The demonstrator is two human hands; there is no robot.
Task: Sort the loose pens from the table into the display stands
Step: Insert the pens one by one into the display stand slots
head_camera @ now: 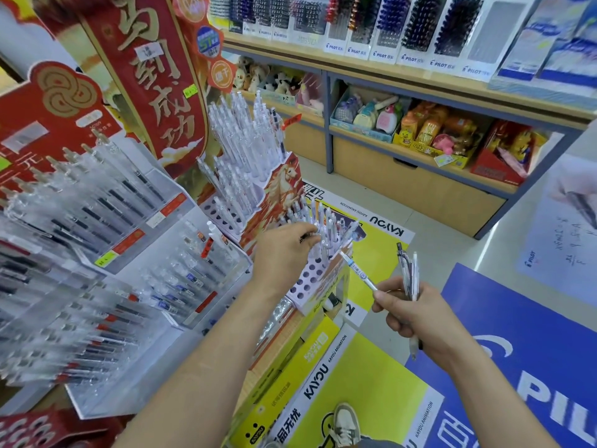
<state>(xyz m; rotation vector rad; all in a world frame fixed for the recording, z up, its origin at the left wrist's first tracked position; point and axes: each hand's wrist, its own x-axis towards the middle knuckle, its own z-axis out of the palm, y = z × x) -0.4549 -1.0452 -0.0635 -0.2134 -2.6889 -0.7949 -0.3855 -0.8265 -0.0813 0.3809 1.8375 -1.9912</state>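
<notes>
- single pen [358, 270]: pinched at its lower end by the right hand's [416, 321] thumb and forefinger. Its barrel points to 10 o'clock and its top end is just beside the low stand's edge.
- pen bundle [409, 274]: several pens clamped in the same right hand's curled fingers. They stand near upright, with tops to 12 o'clock and 1 end poking out below the palm.
- left hand [284, 253]: at 9 o'clock of the right hand, reaching over the low stand [311, 278]. Its fingers are curled together on a dark-tipped pen [303, 237] among the pens standing there.
- low stand: white top full of round holes, with orange horse art on its side. The near rows of holes are open, and standing pens [326, 221] fill the far rows.
- tall stand [281, 185]: at 11 o'clock of the low stand, same horse art, packed with white pens [242, 137].
- acrylic racks [161, 218]: at 9 o'clock, tiers of clear pens lying slanted, partly blurred.
- red banner [151, 76]: at 11 o'clock, gold characters.
- shelf [403, 82]: at 1 o'clock, PILOT pen cards [420, 24] on top and toy boxes [433, 130] beneath.
- floor: yellow KAYOU sticker [371, 399] at 6 o'clock, blue PILOT mat [517, 334] at 4 o'clock, and 1 shoe [347, 423] at the bottom edge.
</notes>
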